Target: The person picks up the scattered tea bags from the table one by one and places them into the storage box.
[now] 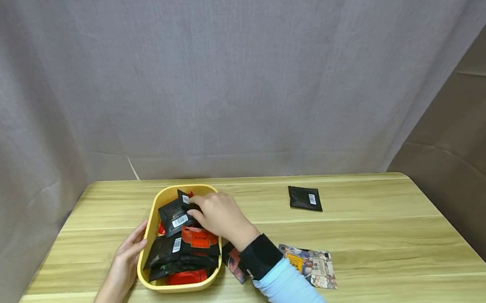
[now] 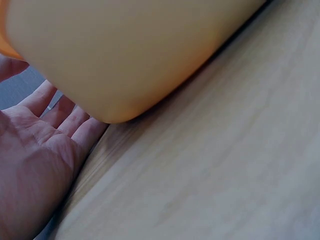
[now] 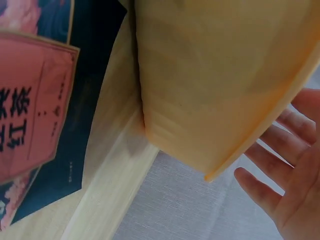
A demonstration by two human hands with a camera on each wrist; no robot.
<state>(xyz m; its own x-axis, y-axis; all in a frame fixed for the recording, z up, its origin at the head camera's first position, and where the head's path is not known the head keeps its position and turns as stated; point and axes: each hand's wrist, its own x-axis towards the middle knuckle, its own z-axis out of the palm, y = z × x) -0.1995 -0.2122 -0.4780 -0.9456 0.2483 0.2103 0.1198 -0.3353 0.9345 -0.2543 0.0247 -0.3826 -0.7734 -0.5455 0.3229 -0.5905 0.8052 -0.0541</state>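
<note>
A yellow plastic bin (image 1: 144,272) on the wooden table holds several black and red packets. My left hand (image 1: 126,260) rests against the bin's left side, fingers fairly straight along the outer wall and thumb near the rim. The palm of the left hand (image 2: 37,145) faces the bin wall in the left wrist view. Reaching over the bin's right rim, my right hand (image 1: 223,218) pinches a small black packet (image 1: 183,196) with a white barcode label. In the right wrist view the right hand's (image 3: 295,180) thumb and index tips are hidden behind the rim.
Right of the bin lie a dark packet with a pink label (image 1: 235,262) and a patterned packet (image 1: 321,267), partly under the right forearm. A black packet (image 1: 304,198) lies farther back on the table (image 1: 392,234). A grey curtain (image 1: 234,72) hangs behind the table.
</note>
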